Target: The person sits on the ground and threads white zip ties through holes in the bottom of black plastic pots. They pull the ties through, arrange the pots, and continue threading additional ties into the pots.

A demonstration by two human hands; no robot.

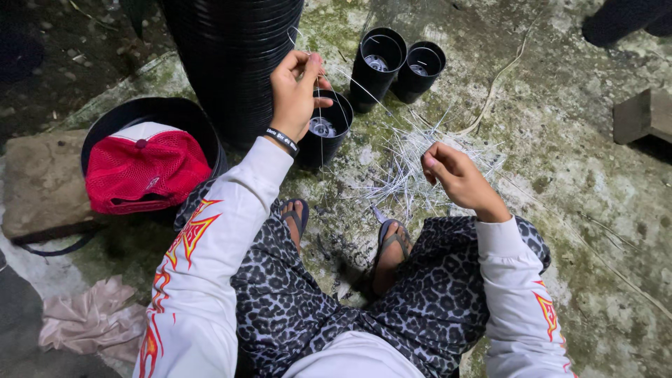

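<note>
I see my left hand (pixel 294 87) raised above a black pot (pixel 323 136), its fingers pinched shut on a thin white wire (pixel 320 105) that loops up past the thumb and hangs down toward the pot's mouth. My right hand (pixel 458 178) is lower and to the right, loosely curled with the fingertips drawn together just beside a loose heap of white wire pieces (pixel 413 164) on the concrete floor (pixel 581 182); I cannot tell whether its grip actually holds a strand.

Two more black pots (pixel 395 66) stand side by side beyond the heap, touching each other. A tall stack of black pots (pixel 231 56) rises just left of my left hand. Further left, a red cap (pixel 143 171) sits in a black tub (pixel 157 112). A crumpled pink cloth (pixel 87 318) lies at the lower left. My sandalled feet (pixel 343 238) rest on the floor between the hands.
</note>
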